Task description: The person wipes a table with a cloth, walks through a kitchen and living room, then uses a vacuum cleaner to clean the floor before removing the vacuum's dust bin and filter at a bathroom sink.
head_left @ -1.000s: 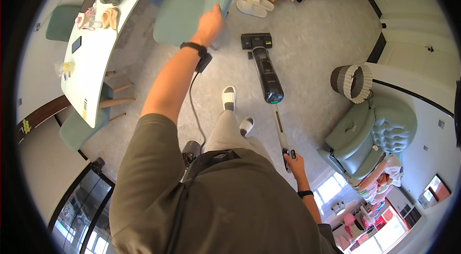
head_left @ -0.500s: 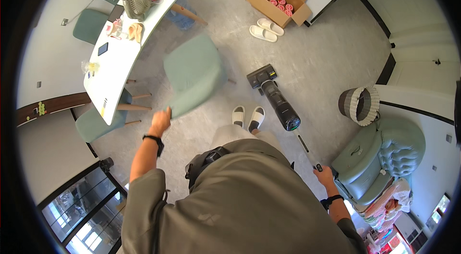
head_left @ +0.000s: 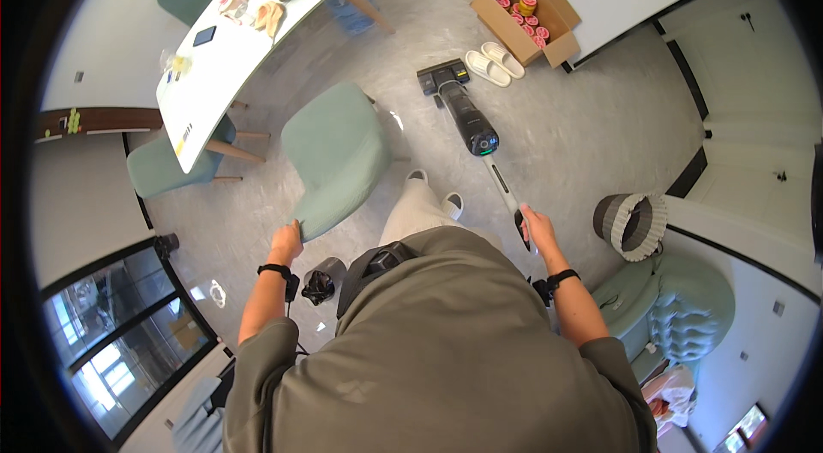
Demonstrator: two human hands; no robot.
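Observation:
My left hand (head_left: 287,240) is closed on the near edge of the backrest of a green upholstered chair (head_left: 336,144), which stands ahead of me to the left. My right hand (head_left: 538,228) grips the dark handle of an upright floor vacuum (head_left: 473,127). The vacuum's tube leans away from me, and its wide black head lies on the floor ahead, close to a pair of white slippers (head_left: 495,66).
A white table (head_left: 214,80) bearing a fan and small items stands left, with a second green chair (head_left: 176,166) beside it. A small bin (head_left: 326,275) is by my left side. Ahead right is a cardboard box (head_left: 561,20) of pink-lidded jars; right, a basket (head_left: 610,222) and green armchair (head_left: 690,312).
The vacuum has gone forward and left, and my right hand has moved forward with it. My left hand still holds the chair. One foot has stepped ahead, and the bin has come into view.

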